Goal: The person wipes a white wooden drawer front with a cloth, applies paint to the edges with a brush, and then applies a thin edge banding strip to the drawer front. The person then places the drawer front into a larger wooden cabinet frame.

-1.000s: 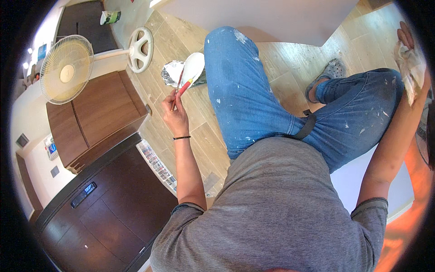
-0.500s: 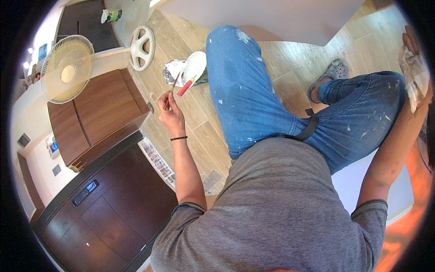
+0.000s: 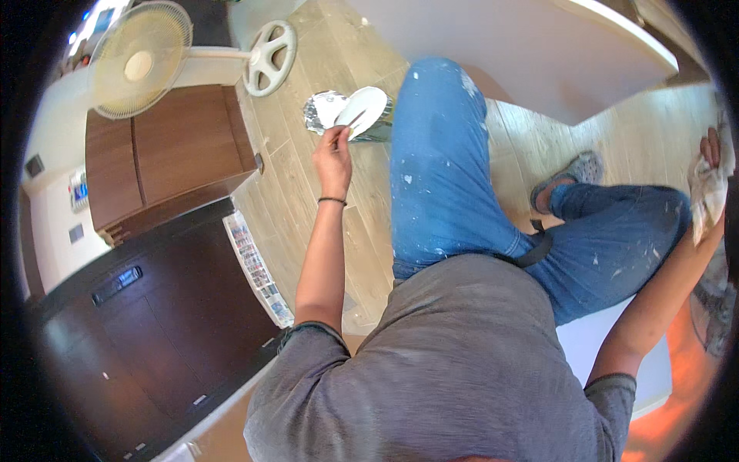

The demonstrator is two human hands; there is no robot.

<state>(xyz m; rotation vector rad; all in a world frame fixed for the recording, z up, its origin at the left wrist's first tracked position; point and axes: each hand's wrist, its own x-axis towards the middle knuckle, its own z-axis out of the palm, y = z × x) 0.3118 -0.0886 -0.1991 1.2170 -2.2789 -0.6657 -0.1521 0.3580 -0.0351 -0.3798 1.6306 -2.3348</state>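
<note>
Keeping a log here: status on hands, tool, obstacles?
Left hand gripping thin tool. Right hand holding cloth. Tool over white dish, contact unclear. Left knee beside dish.

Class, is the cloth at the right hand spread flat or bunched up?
Bunched up: the cloth shows creases at the right hand.

you are most likely in a room of a home, though a small office could look similar. around you are ordinary furnishings: a white pedestal fan [image 3: 138, 67] and a brown wooden cabinet [image 3: 185, 146] to your left, with small grey plates [image 3: 75, 232] on the pale wall [image 3: 58, 260]. under you runs a wood-toned plank floor [image 3: 366, 231]. white flecks on your jeans [image 3: 439, 185] add a work-site touch.
</note>
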